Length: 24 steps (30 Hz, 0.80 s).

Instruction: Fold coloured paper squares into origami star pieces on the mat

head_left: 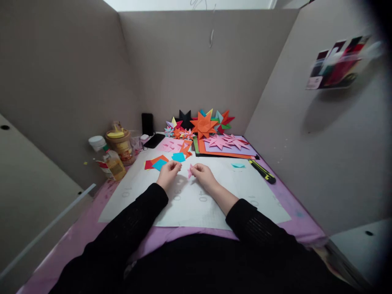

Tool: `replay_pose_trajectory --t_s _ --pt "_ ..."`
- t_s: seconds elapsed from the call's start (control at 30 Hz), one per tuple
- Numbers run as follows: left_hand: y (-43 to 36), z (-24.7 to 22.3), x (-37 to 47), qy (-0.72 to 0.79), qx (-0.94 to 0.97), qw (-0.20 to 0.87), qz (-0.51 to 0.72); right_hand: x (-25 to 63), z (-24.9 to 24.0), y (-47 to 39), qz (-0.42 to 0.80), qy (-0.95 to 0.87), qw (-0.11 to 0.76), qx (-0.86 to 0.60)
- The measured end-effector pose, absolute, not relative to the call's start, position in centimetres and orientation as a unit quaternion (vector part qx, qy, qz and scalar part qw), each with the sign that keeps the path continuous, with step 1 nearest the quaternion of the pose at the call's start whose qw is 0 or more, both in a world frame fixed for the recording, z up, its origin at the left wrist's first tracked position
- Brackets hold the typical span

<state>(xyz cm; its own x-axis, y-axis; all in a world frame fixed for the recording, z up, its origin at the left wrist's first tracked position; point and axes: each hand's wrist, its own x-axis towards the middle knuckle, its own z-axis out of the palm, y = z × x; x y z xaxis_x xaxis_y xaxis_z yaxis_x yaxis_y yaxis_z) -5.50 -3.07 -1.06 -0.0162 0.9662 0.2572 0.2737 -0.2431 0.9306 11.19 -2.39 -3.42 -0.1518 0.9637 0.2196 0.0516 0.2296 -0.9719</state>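
Observation:
Between the thumb and fingers of my right hand (202,173) is a small folded piece of pink paper (190,171), held up over the white sheet (220,216). My left hand (170,171) is a short way to its left, fingers pinched together; whether anything is in them I cannot make out. Just beyond the left hand lie blue paper squares (178,157) and red and orange ones (149,164). A folded light-blue piece of paper (238,165) rests on the sheet to the right.
Folded paper stars (203,124) stand against the back wall, with pink stars (220,141) on stacked coloured sheets (245,148). A utility knife (262,171) lies at right. At left are a glue bottle (113,163), a tub (119,143) and a phone (154,141).

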Motion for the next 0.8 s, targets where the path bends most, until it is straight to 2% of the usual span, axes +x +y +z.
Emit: replay_pose_trajectory --t_s 0.27,0.5,0.63,0.8 --pt "-4.0 -1.6 -3.9 0.462 0.685 0.394 0.402 11.4 -3.4 -2.0 0.493 -0.543 0.543 -0.410" --pt "-4.1 -1.5 -3.8 0.488 0.703 0.324 0.404 10.9 -3.6 -2.2 0.530 -0.529 0.528 -0.400" --pt "-4.0 -1.4 -3.9 0.488 0.692 0.354 0.397 10.9 -3.6 -2.1 0.513 -0.542 0.527 -0.405" --pt "-3.8 -1.5 -4.2 0.503 0.684 0.356 0.390 11.7 -3.5 -1.4 0.521 -0.476 0.565 -0.428"
